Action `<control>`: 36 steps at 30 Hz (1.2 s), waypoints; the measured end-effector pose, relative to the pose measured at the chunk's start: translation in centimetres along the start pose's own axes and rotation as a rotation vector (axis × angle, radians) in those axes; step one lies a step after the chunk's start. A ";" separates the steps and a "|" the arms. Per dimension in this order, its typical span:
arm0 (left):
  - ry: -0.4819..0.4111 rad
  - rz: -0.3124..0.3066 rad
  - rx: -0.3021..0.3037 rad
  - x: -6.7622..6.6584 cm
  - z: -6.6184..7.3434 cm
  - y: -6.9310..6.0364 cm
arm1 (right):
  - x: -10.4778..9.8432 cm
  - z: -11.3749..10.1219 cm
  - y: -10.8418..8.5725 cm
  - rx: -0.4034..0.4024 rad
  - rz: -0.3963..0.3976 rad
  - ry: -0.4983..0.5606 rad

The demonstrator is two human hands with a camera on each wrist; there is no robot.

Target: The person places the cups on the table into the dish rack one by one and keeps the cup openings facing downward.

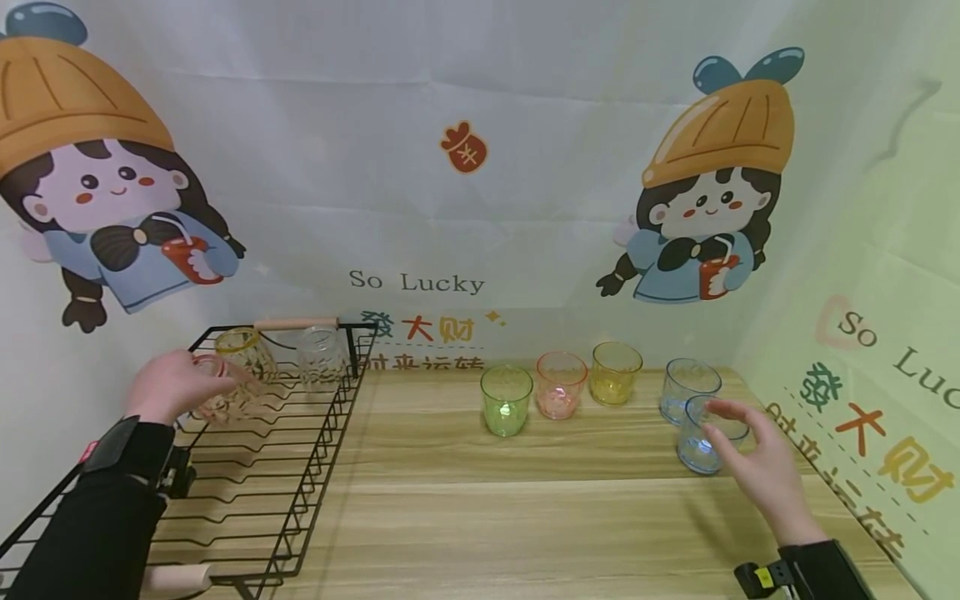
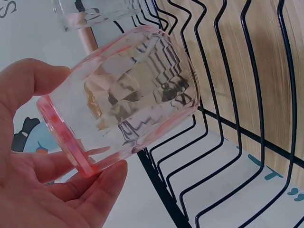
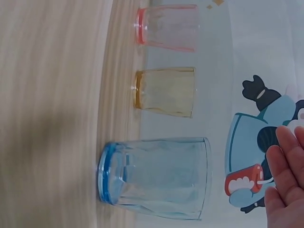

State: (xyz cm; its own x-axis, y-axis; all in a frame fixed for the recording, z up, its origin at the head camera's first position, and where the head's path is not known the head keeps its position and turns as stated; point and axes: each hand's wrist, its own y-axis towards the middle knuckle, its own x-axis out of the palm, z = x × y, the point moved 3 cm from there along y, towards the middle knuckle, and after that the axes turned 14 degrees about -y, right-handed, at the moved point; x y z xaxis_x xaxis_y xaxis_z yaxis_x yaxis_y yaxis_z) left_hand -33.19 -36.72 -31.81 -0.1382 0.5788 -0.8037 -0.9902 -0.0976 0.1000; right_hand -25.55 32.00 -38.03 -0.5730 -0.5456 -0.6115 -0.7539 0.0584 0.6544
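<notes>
My left hand (image 1: 168, 385) pinches a pink glass (image 1: 223, 403) near its thick base, over the back left of the black wire rack (image 1: 307, 467). In the left wrist view, thumb and fingers of the hand (image 2: 33, 175) are on either side of the pink base, and the glass (image 2: 137, 90) has its mouth toward the wires. My right hand (image 1: 768, 475) is by the rim of the front blue glass (image 1: 701, 442), thumb and finger apart. The right wrist view shows this hand (image 3: 287, 180) with extended fingers, a gap between them and the upright blue glass (image 3: 156, 178).
A yellow-rimmed glass (image 1: 251, 354) and a clear glass (image 1: 321, 358) stand at the rack's back. On the wooden table (image 1: 525, 533) are green (image 1: 506, 402), pink (image 1: 560, 387) and yellow (image 1: 615, 375) glasses, with another blue glass (image 1: 686, 385) behind the front one. A printed cloth (image 1: 547, 167) hangs behind.
</notes>
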 end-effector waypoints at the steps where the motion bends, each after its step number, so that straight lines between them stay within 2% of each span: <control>1: 0.002 0.002 0.000 0.0 -0.1 0.0 | -0.1 0.0 0.1 -0.001 -0.001 -0.001; 11: 0.049 0.016 -0.038 -0.1 -0.9 0.1 | -0.7 0.2 0.9 0.027 -0.048 -0.068; 21: 0.071 0.011 -0.073 0.3 -1.7 0.2 | -1.2 0.7 1.5 0.014 -0.002 -0.093; 28: 0.057 0.009 -0.113 0.5 -1.9 0.2 | -1.0 0.8 1.5 0.008 -0.002 -0.091; 36: 0.048 0.012 -0.115 0.5 -2.1 0.5 | -0.8 1.0 1.3 0.000 -0.002 -0.074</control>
State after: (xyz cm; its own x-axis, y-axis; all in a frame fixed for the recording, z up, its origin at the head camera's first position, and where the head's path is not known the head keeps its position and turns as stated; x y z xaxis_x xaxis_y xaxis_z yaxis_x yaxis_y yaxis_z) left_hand -33.68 -38.12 -33.42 -0.1464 0.5380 -0.8301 -0.9792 -0.1979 0.0444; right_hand -26.41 33.31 -37.12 -0.5939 -0.4823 -0.6439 -0.7548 0.0571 0.6534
